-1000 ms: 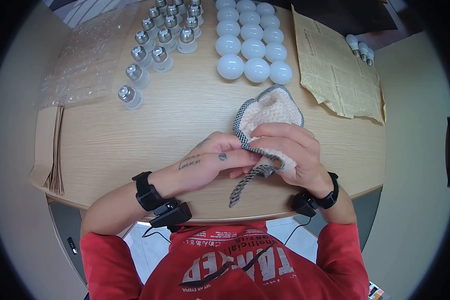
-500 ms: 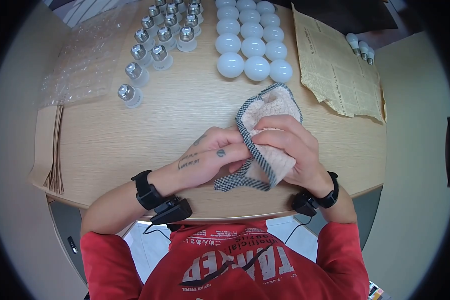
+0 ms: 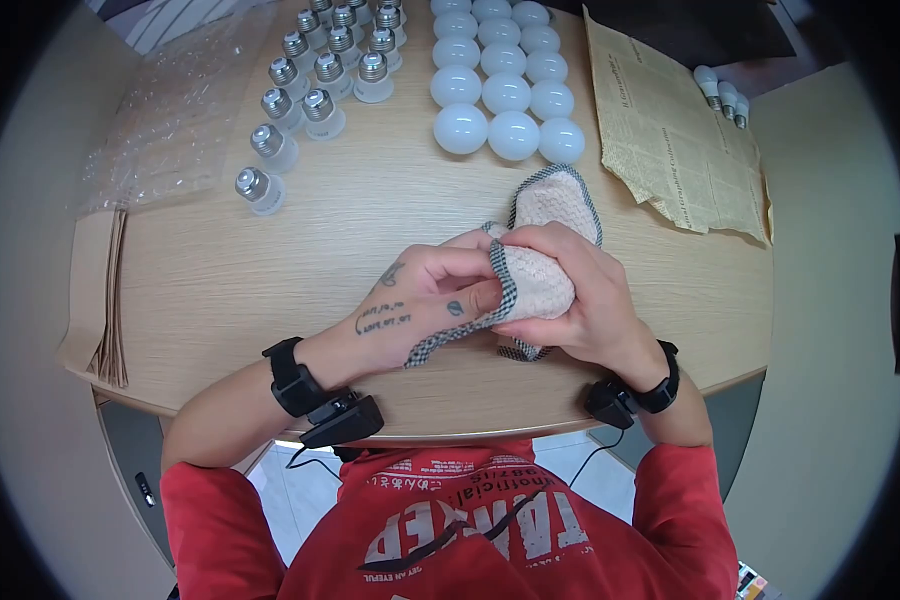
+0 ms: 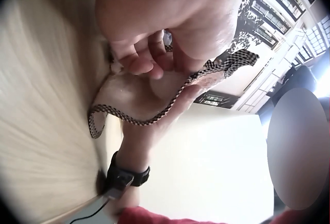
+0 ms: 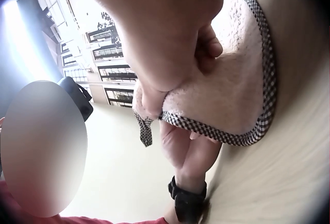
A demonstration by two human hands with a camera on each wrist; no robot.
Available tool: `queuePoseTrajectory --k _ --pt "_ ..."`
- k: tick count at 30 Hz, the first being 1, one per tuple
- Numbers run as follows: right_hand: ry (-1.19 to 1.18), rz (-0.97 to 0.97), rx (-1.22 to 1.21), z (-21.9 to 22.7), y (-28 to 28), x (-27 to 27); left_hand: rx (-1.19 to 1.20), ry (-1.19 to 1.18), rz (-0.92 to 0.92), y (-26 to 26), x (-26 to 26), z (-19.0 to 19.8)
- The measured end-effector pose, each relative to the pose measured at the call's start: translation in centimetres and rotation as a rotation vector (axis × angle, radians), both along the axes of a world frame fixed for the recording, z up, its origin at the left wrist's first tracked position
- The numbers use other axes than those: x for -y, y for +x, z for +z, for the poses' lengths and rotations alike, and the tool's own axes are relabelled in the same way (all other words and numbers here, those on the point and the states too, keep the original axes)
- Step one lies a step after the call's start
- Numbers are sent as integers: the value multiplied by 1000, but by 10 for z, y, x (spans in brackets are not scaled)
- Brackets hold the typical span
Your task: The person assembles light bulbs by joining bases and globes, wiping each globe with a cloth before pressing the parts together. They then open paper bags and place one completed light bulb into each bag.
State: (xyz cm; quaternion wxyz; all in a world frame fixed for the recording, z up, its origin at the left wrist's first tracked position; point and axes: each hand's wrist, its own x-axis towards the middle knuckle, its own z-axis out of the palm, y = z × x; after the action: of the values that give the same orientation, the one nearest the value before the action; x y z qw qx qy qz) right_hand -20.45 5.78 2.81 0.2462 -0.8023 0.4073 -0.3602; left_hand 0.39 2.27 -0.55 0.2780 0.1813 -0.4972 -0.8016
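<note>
Both hands meet over a pink cloth (image 3: 555,205) with a black-and-white checked border, close above the table front. My right hand (image 3: 595,300) grips the cloth, its fingers bunching it from the right. My left hand (image 3: 420,300) comes in from the left, fingers curled, thumb against the cloth's edge. In the left wrist view a small shiny part of a light bulb (image 4: 167,38) shows between the left fingers; the cloth and fingers hide most of it. A checked strap (image 3: 425,352) hangs below the left hand. In the right wrist view the cloth (image 5: 227,95) spreads beneath the right hand.
White round bulbs (image 3: 513,136) stand in three columns at the back centre. More bulbs stand base-up (image 3: 260,190) at the back left. Bubble wrap (image 3: 165,130) and folded brown paper (image 3: 100,300) lie left; a printed paper sheet (image 3: 670,150) and small bulbs (image 3: 727,98) lie right.
The right hand has turned and folded the cloth over toward the left hand. The strap has swung left under the left hand, whose thumb now lies against the cloth's border.
</note>
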Motion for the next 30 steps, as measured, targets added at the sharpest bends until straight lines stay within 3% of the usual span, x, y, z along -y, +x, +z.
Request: queuePoseTrajectory --k 7,12,15,18,21,25,26,30 --pt "6 -46 -68 3 -4 -3 -57 -63 49 0 1 1" --pt "-52 -78 -143 18 -22 4 -52 139 23 2 2 4" --pt "-29 -172 -282 37 -52 3 9 178 109 4 6 7" --pt "-143 -185 -224 31 -86 11 3 181 167 7 11 6" --pt "-258 -530 -243 34 -82 8 -14 171 188 7 13 6" --pt "-439 -750 -302 39 -65 8 25 141 182 5 10 10" --pt "-514 -658 -318 36 -64 9 49 128 164 5 10 12" --pt "-238 -277 -171 25 -38 6 157 69 105 4 8 18"
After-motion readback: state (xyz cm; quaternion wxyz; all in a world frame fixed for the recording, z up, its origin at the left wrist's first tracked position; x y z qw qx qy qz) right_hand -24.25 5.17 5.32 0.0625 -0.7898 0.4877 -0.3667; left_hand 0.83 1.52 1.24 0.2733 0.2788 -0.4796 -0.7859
